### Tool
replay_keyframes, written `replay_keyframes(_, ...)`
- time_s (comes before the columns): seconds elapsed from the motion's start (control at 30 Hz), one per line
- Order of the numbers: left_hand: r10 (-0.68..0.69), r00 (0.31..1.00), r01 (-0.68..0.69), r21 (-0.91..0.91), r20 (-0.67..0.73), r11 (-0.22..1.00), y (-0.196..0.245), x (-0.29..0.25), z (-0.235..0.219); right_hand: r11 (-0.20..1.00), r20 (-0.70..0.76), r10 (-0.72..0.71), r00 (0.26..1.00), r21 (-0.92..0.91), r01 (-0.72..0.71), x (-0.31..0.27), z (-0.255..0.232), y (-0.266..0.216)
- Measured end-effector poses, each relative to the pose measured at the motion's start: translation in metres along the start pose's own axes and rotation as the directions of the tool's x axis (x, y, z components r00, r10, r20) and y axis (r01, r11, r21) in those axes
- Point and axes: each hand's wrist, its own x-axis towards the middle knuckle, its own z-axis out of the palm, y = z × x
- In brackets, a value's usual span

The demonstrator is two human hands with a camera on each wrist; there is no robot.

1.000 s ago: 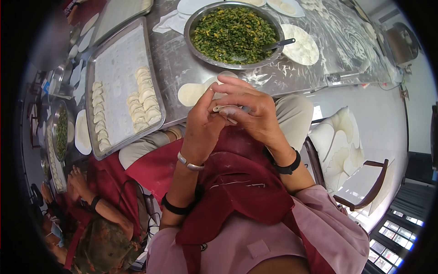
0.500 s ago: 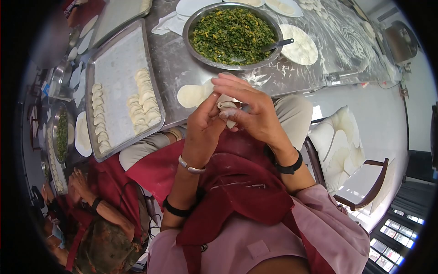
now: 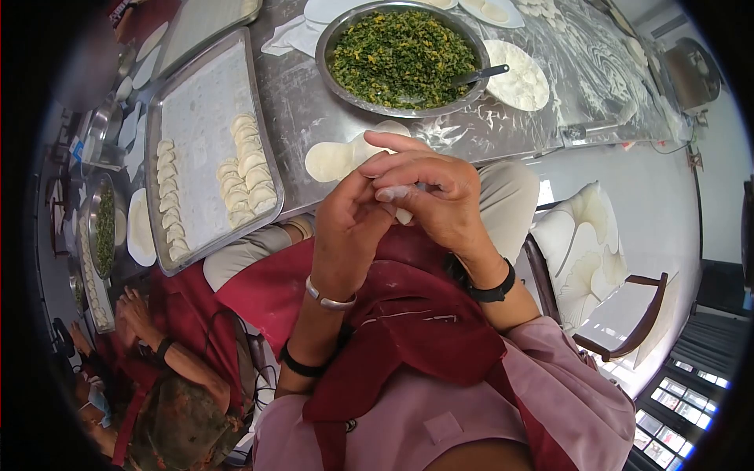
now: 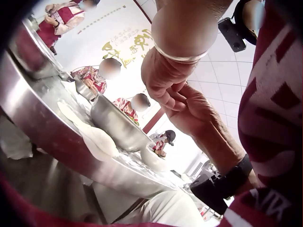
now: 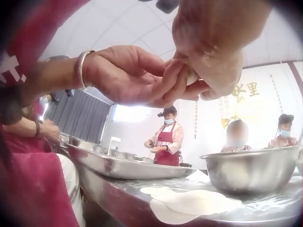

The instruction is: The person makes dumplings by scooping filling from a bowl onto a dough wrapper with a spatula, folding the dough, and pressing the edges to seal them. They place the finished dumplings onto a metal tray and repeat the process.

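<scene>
In the head view the left hand (image 3: 347,231) and right hand (image 3: 449,196) meet over the lap, their fingers curled round a small dumpling (image 3: 403,216), mostly hidden by them. A pale bit of it (image 5: 191,76) shows between the fingers in the right wrist view. Just beyond the hands, dough wrappers (image 3: 330,162) lie on the metal table (image 3: 290,110). A steel bowl (image 3: 324,74) of chopped green and yellow filling (image 3: 400,59) stands behind them, a spoon (image 3: 479,76) in it. Left of the hands, a tray (image 3: 276,157) holds rows of folded dumplings (image 3: 255,169).
A plate of flour (image 3: 518,78) is right of the bowl. White cloths (image 3: 294,38) lie near the tray. Another person's hands (image 3: 137,314) are at the lower left, and a cushioned chair (image 3: 581,251) stands at the right. Several people are across the room.
The fingers have closed further over the dumpling, so less of it shows. The right hand's fingers have bent down over it, and the left hand has turned slightly.
</scene>
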Motion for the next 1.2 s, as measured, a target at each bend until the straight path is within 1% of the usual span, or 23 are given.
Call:
replay_keyframes(0.03, -0.009, 1.0, 0.008, -0.032, -0.024, 0.999, 0.0, -0.001, 0.002, 1.0, -0.012, 0.005, 1.0, -0.001, -0.005, 0.0, 0.0, 0.0)
replay_keyframes(0.1, 0.019, 1.0, -0.02, -0.085, -0.017, 0.996, -0.007, 0.0, -0.001, 1.0, -0.036, 0.014, 0.999, -0.003, -0.014, 0.0, 0.003, -0.004)
replay_keyframes(0.2, 0.054, 0.998, -0.059, -0.136, -0.041, 0.989, -0.012, -0.001, -0.002, 0.989, -0.184, 0.131, 0.974, 0.094, -0.116, 0.001, 0.015, -0.015)
replay_keyframes(0.3, 0.078, 0.995, -0.086, -0.16, -0.057, 0.983, -0.01, -0.001, 0.001, 0.991, -0.152, 0.115, 0.982, 0.08, -0.104, 0.0, 0.012, -0.015)
replay_keyframes(0.4, 0.08, 0.996, -0.084, -0.138, -0.034, 0.987, -0.01, -0.001, 0.001, 0.999, 0.002, 0.007, 1.0, 0.051, -0.007, -0.006, 0.003, 0.001)
replay_keyframes(0.47, 0.073, 0.997, -0.077, -0.116, -0.038, 0.99, -0.011, 0.0, -0.001, 0.998, 0.044, -0.047, 0.998, -0.035, 0.048, -0.004, 0.002, 0.009)
replay_keyframes(0.53, 0.059, 0.996, -0.065, -0.1, -0.063, 0.993, -0.013, 0.001, -0.002, 0.996, 0.024, -0.034, 0.999, -0.079, 0.036, -0.004, 0.003, 0.007)
replay_keyframes(0.6, 0.046, 0.993, -0.062, -0.161, -0.105, 0.985, -0.013, 0.0, 0.0, 0.996, -0.064, 0.037, 0.997, -0.078, -0.042, -0.002, 0.012, -0.003)
replay_keyframes(0.7, 0.04, 0.989, -0.071, -0.217, -0.144, 0.974, -0.013, 0.0, 0.003, 0.996, -0.175, 0.084, 0.981, 0.006, -0.084, -0.003, 0.018, -0.008)
replay_keyframes(0.73, 0.04, 0.987, -0.075, -0.231, -0.154, 0.97, -0.012, 0.0, 0.004, 0.998, -0.148, 0.043, 0.988, -0.039, -0.049, -0.004, 0.017, -0.006)
replay_keyframes(0.8, 0.057, 0.986, -0.088, -0.192, -0.159, 0.977, -0.011, -0.002, 0.007, 0.992, -0.091, -0.037, 0.995, -0.124, 0.025, -0.006, 0.015, 0.006)
replay_keyframes(0.87, 0.065, 0.989, -0.089, -0.187, -0.13, 0.978, -0.012, -0.002, 0.006, 0.988, -0.018, -0.098, 0.995, -0.123, 0.095, -0.005, 0.009, 0.016)
replay_keyframes(0.93, 0.066, 0.996, -0.078, -0.214, -0.066, 0.974, -0.015, -0.002, 0.002, 0.98, 0.029, -0.117, 0.993, -0.159, 0.12, -0.003, 0.007, 0.017)
replay_keyframes(1.0, 0.023, 1.0, -0.028, -0.499, -0.016, 0.866, -0.014, -0.004, -0.002, 0.967, 0.047, -0.091, 0.995, -0.235, 0.1, 0.001, 0.006, 0.009)
replay_keyframes(1.03, 0.008, 1.0, 0.002, -0.624, 0.014, 0.781, -0.013, -0.005, -0.004, 0.969, -0.016, -0.082, 0.996, -0.235, 0.076, 0.003, 0.009, 0.003)
replay_keyframes(1.1, -0.056, 0.998, 0.047, -0.65, 0.007, 0.758, -0.014, -0.003, -0.007, 0.972, -0.141, -0.067, 0.988, -0.231, 0.033, 0.006, 0.018, -0.007)
replay_keyframes(1.13, -0.089, 0.996, 0.069, -0.663, 0.003, 0.745, -0.015, -0.003, -0.009, 0.974, -0.153, -0.062, 0.986, -0.223, 0.027, 0.005, 0.019, -0.008)
replay_keyframes(1.2, -0.082, 0.997, 0.067, -0.745, 0.017, 0.663, -0.023, -0.002, -0.011, 0.978, -0.179, -0.052, 0.982, -0.206, 0.015, 0.003, 0.019, -0.006)
